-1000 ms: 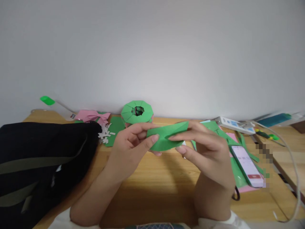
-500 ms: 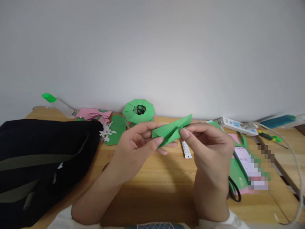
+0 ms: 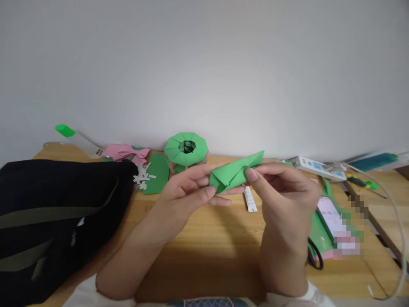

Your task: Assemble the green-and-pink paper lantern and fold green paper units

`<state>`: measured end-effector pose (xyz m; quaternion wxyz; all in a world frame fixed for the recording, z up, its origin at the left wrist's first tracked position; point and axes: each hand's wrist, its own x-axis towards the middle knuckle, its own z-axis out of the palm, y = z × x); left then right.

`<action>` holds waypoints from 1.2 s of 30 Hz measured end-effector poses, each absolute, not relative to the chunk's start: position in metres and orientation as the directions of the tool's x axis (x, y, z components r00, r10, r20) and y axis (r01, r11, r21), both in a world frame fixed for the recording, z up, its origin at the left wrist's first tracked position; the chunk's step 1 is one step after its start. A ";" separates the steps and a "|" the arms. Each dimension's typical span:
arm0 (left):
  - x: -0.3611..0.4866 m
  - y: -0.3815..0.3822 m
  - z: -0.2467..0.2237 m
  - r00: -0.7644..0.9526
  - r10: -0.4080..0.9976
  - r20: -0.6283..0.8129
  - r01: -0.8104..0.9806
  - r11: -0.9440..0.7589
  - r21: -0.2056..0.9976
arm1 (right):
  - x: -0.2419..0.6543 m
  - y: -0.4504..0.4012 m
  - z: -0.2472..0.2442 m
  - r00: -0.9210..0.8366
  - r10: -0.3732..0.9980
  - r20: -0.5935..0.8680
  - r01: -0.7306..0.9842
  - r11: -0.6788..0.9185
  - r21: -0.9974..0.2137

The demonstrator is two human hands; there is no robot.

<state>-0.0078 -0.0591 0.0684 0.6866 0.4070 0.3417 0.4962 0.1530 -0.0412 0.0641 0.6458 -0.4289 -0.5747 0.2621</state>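
Both hands hold a folded piece of green paper (image 3: pixel 234 174) above the wooden table. My left hand (image 3: pixel 183 198) pinches its lower left end, thumb in front and fingers behind and under it. With thumb and forefinger, my right hand (image 3: pixel 284 200) grips the paper's right side. A pointed corner sticks up at the upper right, and diagonal creases cross the front. Behind my left hand stands a round green paper piece (image 3: pixel 174 150) made of folded segments, with a dark hole in its middle. Some pink paper shows beneath it.
At left lies a black bag (image 3: pixel 64 226). Pink folded papers (image 3: pixel 123 152) and white scraps (image 3: pixel 142 175) on a green sheet (image 3: pixel 161 170) lie behind it. A white tube (image 3: pixel 250 199), a phone (image 3: pixel 332 217) and a power strip (image 3: pixel 309 167) are to the right.
The green paper has shifted slightly right and turned to show more of its front. Its gaping lower fold now lies flatter. Both hands still hold it.
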 end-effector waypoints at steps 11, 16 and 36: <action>-0.004 -0.054 0.061 0.154 0.986 -0.057 -0.349 0.108 0.931 | 0.156 -0.046 0.067 0.034 0.873 0.486 0.147 0.477 -0.867; -0.003 -0.055 0.060 0.121 0.992 -0.046 -0.346 0.085 0.934 | 0.157 -0.046 0.067 0.006 0.888 0.459 0.130 0.455 -0.881; 0.001 -0.055 0.065 0.089 0.993 -0.071 -0.295 0.095 0.951 | 0.155 -0.046 0.066 0.044 0.888 0.458 0.146 0.448 -0.882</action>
